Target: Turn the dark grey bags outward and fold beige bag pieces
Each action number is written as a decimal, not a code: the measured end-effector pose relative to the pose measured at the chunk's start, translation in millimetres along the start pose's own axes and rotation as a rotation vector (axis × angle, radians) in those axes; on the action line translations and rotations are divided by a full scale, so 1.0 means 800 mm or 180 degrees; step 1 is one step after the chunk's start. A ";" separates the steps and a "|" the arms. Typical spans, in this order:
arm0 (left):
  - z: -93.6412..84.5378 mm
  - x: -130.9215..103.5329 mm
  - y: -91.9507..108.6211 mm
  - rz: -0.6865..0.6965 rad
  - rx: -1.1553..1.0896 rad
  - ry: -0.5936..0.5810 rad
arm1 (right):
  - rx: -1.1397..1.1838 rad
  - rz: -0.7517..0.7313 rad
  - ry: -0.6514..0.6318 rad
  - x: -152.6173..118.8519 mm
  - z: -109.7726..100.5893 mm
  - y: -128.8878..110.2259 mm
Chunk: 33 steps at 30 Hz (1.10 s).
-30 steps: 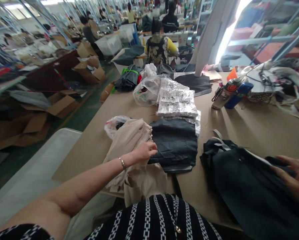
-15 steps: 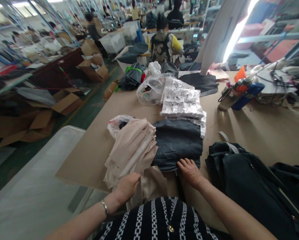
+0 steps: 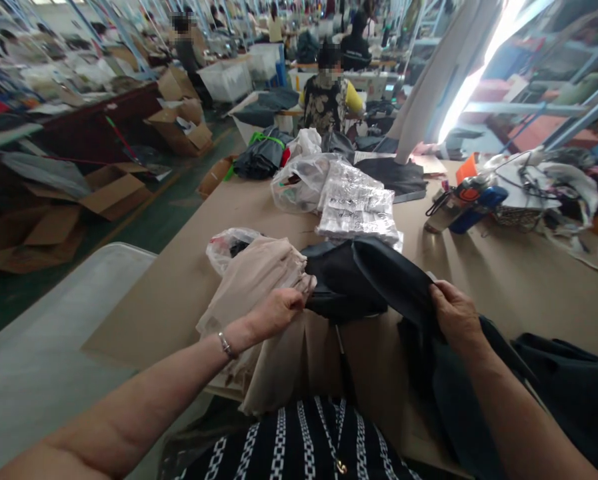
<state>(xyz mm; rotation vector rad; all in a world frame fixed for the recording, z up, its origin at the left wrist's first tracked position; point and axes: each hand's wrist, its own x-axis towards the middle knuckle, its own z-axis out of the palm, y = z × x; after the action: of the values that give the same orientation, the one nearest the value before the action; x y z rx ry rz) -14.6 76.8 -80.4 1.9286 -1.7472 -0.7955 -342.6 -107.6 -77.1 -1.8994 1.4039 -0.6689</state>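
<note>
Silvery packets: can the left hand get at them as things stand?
Probably not directly: the left hand is pinching beige fabric, and dark fabric, also held by the right hand, lies between it and the silvery packets.

seen from the near edge of the brown tabletop [image 3: 143, 320], silver plastic-wrapped packets [image 3: 357, 210] with black handwriting lay toward twelve o'clock, just beside a bulging clear plastic bag [image 3: 296, 187]. near half past one, a blue bottle [image 3: 481, 208] was next to a clear bottle [image 3: 439, 212]. toward ten, an open brown cardboard carton [image 3: 111, 193] sat on the green floor [image 3: 165, 223].
</note>
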 end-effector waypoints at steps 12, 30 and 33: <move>0.033 0.010 0.082 -0.0282 -0.1374 0.0070 | 0.1536 0.0625 -0.0247 -0.075 0.026 -0.046; 0.079 0.036 0.135 -0.0538 -0.3253 -0.0027 | 0.1127 0.0111 -0.1180 -0.091 0.050 -0.041; 0.067 0.033 0.137 -0.0738 -0.3177 -0.0010 | 0.0850 0.0038 -0.0757 -0.085 0.040 -0.031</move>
<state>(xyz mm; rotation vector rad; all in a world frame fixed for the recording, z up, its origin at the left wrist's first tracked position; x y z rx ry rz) -131.1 40.6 -53.2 1.3995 -0.8154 -1.3982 -323.4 -30.6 -79.1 -1.6964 1.1165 -0.5722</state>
